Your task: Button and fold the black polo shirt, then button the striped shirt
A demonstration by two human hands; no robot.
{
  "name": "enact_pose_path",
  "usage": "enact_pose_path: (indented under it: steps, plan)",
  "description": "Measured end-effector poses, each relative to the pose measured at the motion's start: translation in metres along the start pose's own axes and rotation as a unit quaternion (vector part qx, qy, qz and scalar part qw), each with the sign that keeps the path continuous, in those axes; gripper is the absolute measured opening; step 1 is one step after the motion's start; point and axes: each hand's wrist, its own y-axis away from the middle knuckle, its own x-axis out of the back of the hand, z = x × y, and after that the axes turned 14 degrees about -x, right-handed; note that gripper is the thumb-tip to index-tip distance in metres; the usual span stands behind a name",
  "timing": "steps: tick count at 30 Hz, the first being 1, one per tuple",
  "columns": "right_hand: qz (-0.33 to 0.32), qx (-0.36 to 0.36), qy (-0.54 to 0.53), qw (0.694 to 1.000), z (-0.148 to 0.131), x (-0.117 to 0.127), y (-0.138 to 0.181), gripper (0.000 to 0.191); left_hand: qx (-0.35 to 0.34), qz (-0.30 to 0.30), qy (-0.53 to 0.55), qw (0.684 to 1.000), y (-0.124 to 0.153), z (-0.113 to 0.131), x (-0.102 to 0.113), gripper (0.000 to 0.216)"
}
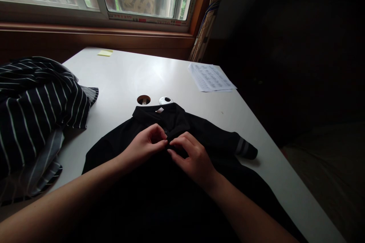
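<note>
A black polo shirt point(211, 133) lies face up, its collar toward the window and two grey stripes on the right-hand sleeve. My left hand point(148, 140) pinches the front opening just below the collar, thumb against forefinger. Close beside it, my right hand point(194, 155) pinches the other side of the same opening. The fingertips of both hands almost meet there. Dark cloth and the fingers hide most of the placket, so a button between them cannot be made out clearly. A small white label point(159, 110) shows inside the collar.
The white table point(119, 76) runs up to the window. A heap of striped dark cloth point(37, 110) lies at the left. Printed sheets point(212, 78) rest near the right edge, a yellow note point(105, 52) at the back. Beyond the collar are a round hole point(143, 100) and its cover point(162, 100).
</note>
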Motion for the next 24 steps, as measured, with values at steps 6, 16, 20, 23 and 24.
enact_pose_path:
  steps: [6,16,20,23,24]
  plan:
    - [-0.007,0.035,0.012,0.999,0.0041,0.0049,-0.0014,0.015,0.025,0.014,0.081,0.996,-0.0021,0.0030,0.0006,0.022]
    - [0.026,0.036,-0.017,0.999,0.0028,0.0074,-0.0025,0.019,0.045,0.006,0.168,0.985,-0.0035,0.0017,0.0058,0.026]
    - [0.035,0.040,-0.015,0.998,0.0023,0.0066,-0.0027,0.021,0.043,-0.008,0.150,0.988,-0.0030,0.0007,0.0055,0.028]
    - [0.037,0.045,-0.010,0.998,0.0031,0.0057,-0.0027,0.021,0.039,-0.020,0.126,0.991,-0.0032,0.0000,0.0052,0.031]
    - [0.037,0.045,-0.008,0.998,0.0035,0.0054,-0.0025,0.021,0.035,-0.021,0.114,0.993,-0.0033,-0.0001,0.0052,0.031]
